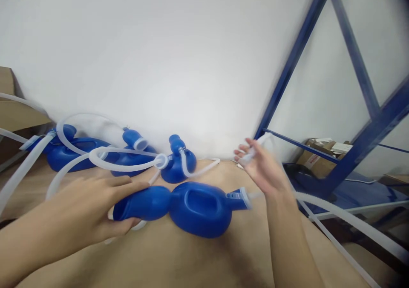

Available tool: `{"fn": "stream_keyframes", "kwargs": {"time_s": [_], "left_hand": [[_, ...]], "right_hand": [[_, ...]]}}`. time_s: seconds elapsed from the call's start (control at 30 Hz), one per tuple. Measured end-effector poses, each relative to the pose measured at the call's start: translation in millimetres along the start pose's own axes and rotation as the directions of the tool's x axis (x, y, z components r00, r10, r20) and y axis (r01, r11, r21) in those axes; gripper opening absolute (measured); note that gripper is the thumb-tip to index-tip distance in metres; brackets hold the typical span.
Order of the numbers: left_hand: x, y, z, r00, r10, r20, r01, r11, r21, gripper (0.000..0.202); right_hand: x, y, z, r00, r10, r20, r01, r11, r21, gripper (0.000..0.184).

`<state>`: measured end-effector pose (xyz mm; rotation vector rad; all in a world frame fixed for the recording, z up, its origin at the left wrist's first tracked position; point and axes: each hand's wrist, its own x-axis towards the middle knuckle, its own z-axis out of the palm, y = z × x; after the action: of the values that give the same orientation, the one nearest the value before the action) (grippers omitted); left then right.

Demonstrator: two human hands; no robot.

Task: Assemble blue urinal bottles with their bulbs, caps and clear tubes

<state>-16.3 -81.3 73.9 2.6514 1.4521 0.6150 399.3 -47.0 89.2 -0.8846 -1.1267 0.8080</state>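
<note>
A blue plastic vessel (pixel 194 207) with a neck and a side spout lies on the tan tabletop (pixel 198 262) in front of me. My left hand (pixel 92 207) is wrapped round its neck end, thumb underneath. My right hand (pixel 262 166) is raised just beyond the vessel's spout (pixel 238 196), its fingers loosely curled round a clear white tube (pixel 255 149). That tube runs down past my right wrist and off to the right.
Several more blue vessels (pixel 177 160) with looped white tubes (pixel 121 154) lie at the back left by the white wall. A cardboard box (pixel 12 109) stands at far left. A blue metal rack (pixel 361 160) holding a box (pixel 322 156) stands on the right.
</note>
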Motion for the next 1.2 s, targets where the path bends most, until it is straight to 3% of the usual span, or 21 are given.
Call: {"fn": "stream_keyframes", "kwargs": {"time_s": [0.03,0.07,0.13,0.17,0.2,0.23,0.3,0.37,0.43,0.5,0.57,0.63,0.73,0.93,1.07,1.13,1.2], "left_hand": [[7.4,0.1,6.6,0.997,0.001,0.08,-0.006,0.998,0.062,0.051],[13.8,0.7,13.6,0.991,0.006,0.137,-0.021,0.994,0.11,0.046],[23.8,0.6,26.0,0.985,0.016,0.173,-0.039,0.991,0.127,0.048],[27.4,-0.8,30.8,0.987,0.01,0.16,-0.029,0.993,0.115,0.052],[30.5,-3.1,34.4,0.989,-0.003,0.146,-0.012,0.995,0.097,0.056],[33.0,-6.0,37.0,0.99,-0.025,0.136,0.015,0.997,0.077,0.058],[36.8,-12.0,40.8,0.989,-0.086,0.121,0.082,0.996,0.038,0.058],[39.5,-15.7,44.4,0.987,-0.12,0.102,0.121,0.993,-0.002,0.056],[41.7,-16.6,49.3,0.988,-0.122,0.093,0.126,0.991,-0.043,0.055],[44.1,-16.9,55.7,0.985,-0.147,0.088,0.154,0.985,-0.078,0.055],[46.3,-19.1,63.6,0.965,-0.244,0.1,0.251,0.966,-0.065,0.054],[47.4,-24.1,72.5,0.922,-0.359,0.144,0.365,0.931,-0.015,0.057],[45.8,-33.8,86.0,0.881,-0.421,0.216,0.427,0.904,0.02,0.061],[44.7,-35.4,99.7,0.929,-0.344,0.134,0.343,0.939,0.031,0.049],[45.2,-13.0,109.0,0.988,-0.152,-0.016,0.152,0.988,-0.016,0.051],[42.6,4.0,118.1,0.995,-0.02,-0.102,0.01,0.995,-0.096,0.057],[39.3,21.3,128.7,0.991,0.082,-0.105,-0.101,0.977,-0.189,0.063]], "right_hand": [[-4.2,7.5,7.3,0.999,-0.014,0.038,0.023,0.971,-0.237,0.033],[-9.4,14.5,13.8,0.996,-0.031,0.084,0.069,0.863,-0.5,0.036],[-20.2,24.7,22.4,0.984,-0.041,0.174,0.174,0.451,-0.875,0.045],[-25.1,26.7,24.3,0.979,-0.036,0.202,0.204,0.258,-0.944,0.05],[-29.4,26.2,25.1,0.976,-0.031,0.218,0.22,0.129,-0.967,0.055],[-33.2,23.5,25.0,0.974,-0.031,0.226,0.228,0.068,-0.971,0.057],[-40.3,13.9,23.7,0.957,0.015,0.291,0.289,0.086,-0.954,0.054],[-48.9,5.4,21.6,0.898,0.117,0.425,0.411,0.126,-0.903,0.047],[-59.9,6.0,18.8,0.84,0.175,0.514,0.505,0.099,-0.858,0.036],[-71.8,18.9,15.7,0.853,0.121,0.508,0.518,-0.08,-0.852,0.029],[-81.7,40.0,12.5,0.883,0.011,0.47,0.452,-0.294,-0.842,0.025],[-86.9,61.5,9.2,0.896,-0.104,0.432,0.358,-0.408,-0.84,0.022],[-84.2,83.0,3.0,0.854,-0.197,0.481,0.365,-0.432,-0.825,0.025],[-63.7,94.6,-5.0,0.761,-0.233,0.605,0.511,-0.359,-0.781,0.039],[-56.7,98.9,-0.6,0.711,-0.245,0.659,0.592,-0.296,-0.749,0.043],[-55.2,100.0,3.0,0.687,-0.253,0.681,0.625,-0.271,-0.732,0.046],[-54.2,99.1,6.5,0.668,-0.258,0.698,0.652,-0.248,-0.716,0.049]]}}
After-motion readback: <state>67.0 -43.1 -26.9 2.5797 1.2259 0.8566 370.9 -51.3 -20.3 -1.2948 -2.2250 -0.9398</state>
